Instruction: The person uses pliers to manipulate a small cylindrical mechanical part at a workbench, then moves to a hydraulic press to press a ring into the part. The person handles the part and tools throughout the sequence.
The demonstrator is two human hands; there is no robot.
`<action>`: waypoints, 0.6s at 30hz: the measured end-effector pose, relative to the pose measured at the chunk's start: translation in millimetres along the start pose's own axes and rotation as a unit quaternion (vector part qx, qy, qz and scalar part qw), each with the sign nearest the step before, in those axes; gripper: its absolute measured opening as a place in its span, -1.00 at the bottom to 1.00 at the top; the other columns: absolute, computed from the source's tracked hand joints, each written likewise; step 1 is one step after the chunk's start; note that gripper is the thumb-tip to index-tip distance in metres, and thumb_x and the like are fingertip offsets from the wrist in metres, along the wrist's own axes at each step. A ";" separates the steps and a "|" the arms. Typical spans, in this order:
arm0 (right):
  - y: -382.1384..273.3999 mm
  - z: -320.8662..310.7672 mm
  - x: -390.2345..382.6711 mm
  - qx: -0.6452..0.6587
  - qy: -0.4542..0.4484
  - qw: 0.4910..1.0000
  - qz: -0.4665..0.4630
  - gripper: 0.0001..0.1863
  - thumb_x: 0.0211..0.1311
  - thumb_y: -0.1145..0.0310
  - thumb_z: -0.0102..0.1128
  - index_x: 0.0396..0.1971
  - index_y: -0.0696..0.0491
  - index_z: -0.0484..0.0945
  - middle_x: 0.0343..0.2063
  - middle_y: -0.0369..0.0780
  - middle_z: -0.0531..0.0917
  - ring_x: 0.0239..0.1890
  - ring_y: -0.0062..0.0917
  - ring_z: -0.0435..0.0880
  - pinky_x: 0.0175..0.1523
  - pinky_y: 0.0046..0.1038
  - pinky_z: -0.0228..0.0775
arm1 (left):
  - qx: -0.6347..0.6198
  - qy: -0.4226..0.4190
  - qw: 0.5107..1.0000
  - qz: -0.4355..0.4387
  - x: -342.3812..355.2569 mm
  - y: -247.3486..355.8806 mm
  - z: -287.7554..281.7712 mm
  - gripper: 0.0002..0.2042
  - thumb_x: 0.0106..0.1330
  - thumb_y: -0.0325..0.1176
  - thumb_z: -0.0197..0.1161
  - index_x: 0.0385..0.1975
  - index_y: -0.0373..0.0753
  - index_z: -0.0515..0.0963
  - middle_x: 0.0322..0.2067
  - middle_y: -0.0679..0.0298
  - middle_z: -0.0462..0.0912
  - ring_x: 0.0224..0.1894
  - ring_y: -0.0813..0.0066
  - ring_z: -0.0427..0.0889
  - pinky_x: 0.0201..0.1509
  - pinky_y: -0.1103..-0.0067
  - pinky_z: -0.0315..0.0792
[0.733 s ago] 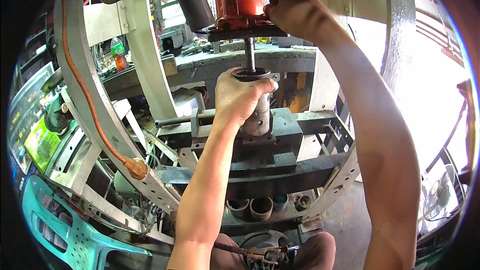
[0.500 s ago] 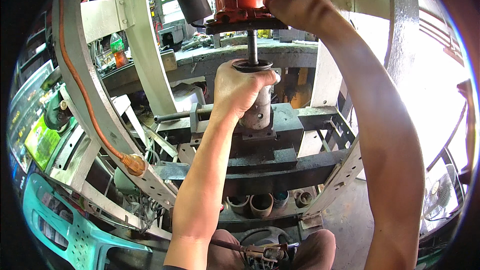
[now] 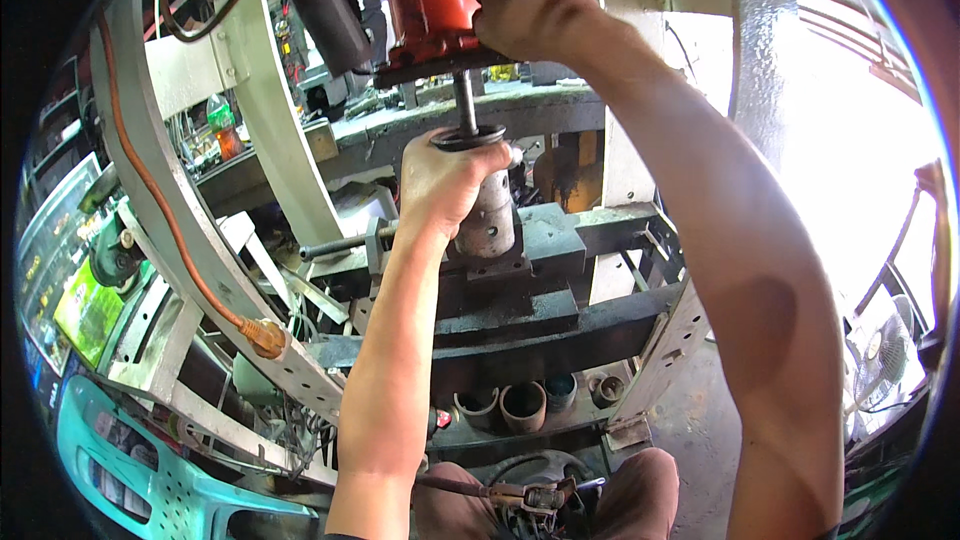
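Note:
My left hand (image 3: pixel 442 185) is closed round the upper part of a grey metal tube (image 3: pixel 488 225) with holes in its side. The tube stands upright on dark steel blocks (image 3: pixel 550 245). At its top, by my thumb, sits a black ring (image 3: pixel 468 138), and a steel rod (image 3: pixel 464 105) reaches down into it. Above is an orange-red hydraulic jack (image 3: pixel 435 0) on a dark plate (image 3: pixel 430 70). My right hand (image 3: pixel 532 12) is closed in a fist against the jack's right side. What its fingers grip is hidden behind the hand.
Pale steel press uprights (image 3: pixel 280 110) flank the work, with an orange cable (image 3: pixel 150 165) down the left one. Several short pipes (image 3: pixel 523 407) stand below the crossbeam (image 3: pixel 500 352). A turquoise plastic chair (image 3: pixel 150 470) is at lower left, a fan (image 3: pixel 885 355) at right.
The whole view has shifted, so the press and both hands appear a little further left. My left hand keeps its hold on the tube, and my right fist stays against the jack.

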State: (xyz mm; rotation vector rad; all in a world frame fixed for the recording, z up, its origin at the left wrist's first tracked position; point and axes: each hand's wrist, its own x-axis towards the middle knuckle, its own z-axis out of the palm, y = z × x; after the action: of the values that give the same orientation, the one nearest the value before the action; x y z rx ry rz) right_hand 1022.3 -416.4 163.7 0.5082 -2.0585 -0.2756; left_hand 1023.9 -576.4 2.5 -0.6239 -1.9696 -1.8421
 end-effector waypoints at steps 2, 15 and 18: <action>-2.4 -6.4 1.0 -0.050 -0.078 0.995 -0.028 -0.73 0.32 0.29 0.21 -0.29 0.13 0.82 -0.11 0.08 0.79 0.04 -0.04 0.79 0.17 -0.16 0.64 | -0.005 -0.010 1.000 0.024 -0.4 -2.2 -1.6 -0.66 0.12 -0.34 0.58 -0.14 -0.37 0.77 -0.26 0.16 0.84 -0.25 0.48 0.77 -0.07 0.54 0.61; 8.2 -13.3 -13.3 0.219 -0.089 0.955 0.177 -0.49 0.47 -0.09 0.27 -0.18 0.15 0.76 -0.24 0.00 0.81 -0.14 -0.09 0.82 0.06 -0.14 0.64 | 0.028 0.020 0.999 0.000 -1.9 -1.6 1.9 -0.70 0.12 -0.39 0.59 -0.15 -0.33 0.79 -0.25 0.22 0.84 -0.21 0.49 0.77 -0.01 0.54 0.59; 5.6 -13.9 -12.6 0.265 -0.077 0.944 0.184 -0.43 0.34 -0.09 0.35 -0.24 0.24 0.80 -0.16 0.16 0.80 0.04 -0.04 0.82 0.12 -0.15 0.69 | 0.044 0.021 0.999 0.013 -3.5 -0.4 0.9 -0.69 0.13 -0.40 0.58 -0.13 -0.36 0.78 -0.25 0.19 0.84 -0.20 0.46 0.79 0.01 0.53 0.60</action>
State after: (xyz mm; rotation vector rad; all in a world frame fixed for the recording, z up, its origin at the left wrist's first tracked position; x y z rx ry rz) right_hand 1038.6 -405.5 163.4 0.4144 -2.3299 0.4890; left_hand 1026.6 -575.8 0.2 -0.5776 -1.9940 -1.7297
